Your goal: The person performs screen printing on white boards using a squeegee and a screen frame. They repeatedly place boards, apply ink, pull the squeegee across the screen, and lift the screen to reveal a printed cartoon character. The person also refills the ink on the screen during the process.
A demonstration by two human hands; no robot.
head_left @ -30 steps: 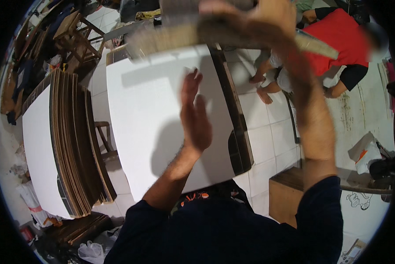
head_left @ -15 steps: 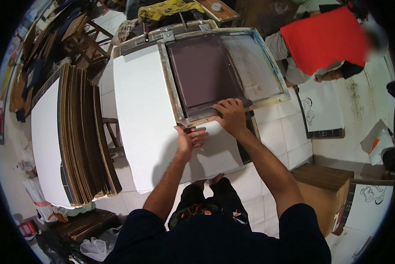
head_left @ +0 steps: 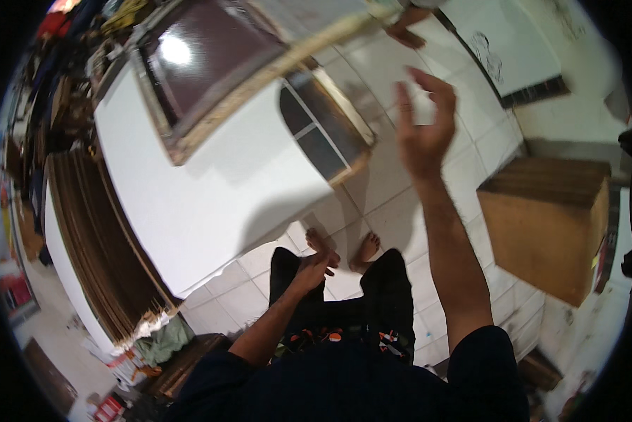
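My right hand (head_left: 423, 133) is raised over the tiled floor with its fingers spread, holding nothing. My left hand (head_left: 317, 266) hangs low by my thigh, empty and loosely curled, just off the near corner of the white sheet (head_left: 210, 197) on the table. A wooden printing screen (head_left: 210, 67) with dark maroon mesh stands tilted up above the sheet's far part, touched by neither hand. Its near rail runs diagonally across the top of the view. My bare feet (head_left: 344, 247) stand on the tiles below.
A tall stack of brown boards (head_left: 94, 232) topped in white stands at the left. To the right sits a wooden box (head_left: 548, 225). Another person's hand (head_left: 404, 32) and a white sheet with a drawing (head_left: 502, 53) are at the top.
The screen lay flat with my right hand on its near rail; it is now tilted up and my right hand has let go. My left hand left the sheet and dropped.
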